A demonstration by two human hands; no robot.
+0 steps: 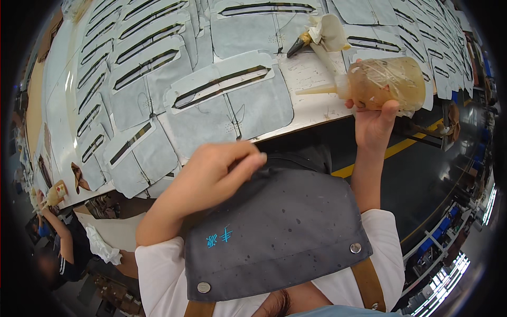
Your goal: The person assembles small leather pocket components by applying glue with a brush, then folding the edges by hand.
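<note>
My right hand point(376, 122) is closed around a squeeze bottle point(388, 84), translucent and yellowish, with a long thin nozzle. The bottle lies sideways above the table's front edge, its nozzle pointing left. In front of my grey apron my left hand point(219, 168) is curled up, thumb against the fingers; whatever it holds, if anything, is hidden. Just beyond that hand lies a pale grey panel point(264, 108) with a long dark-edged slot and loose black threads. Behind the bottle rests a dark-tipped tool with a pale handle point(325, 59) and a whitish crumpled wrapping point(330, 31).
Rows of similar panels point(132, 100) overlap across the white table point(306, 112). A brown scrap point(79, 177) lies near its left end. At the far left a co-worker's arm point(59, 227) reaches up beside another bottle point(56, 193). A yellow floor line point(396, 150) runs at right.
</note>
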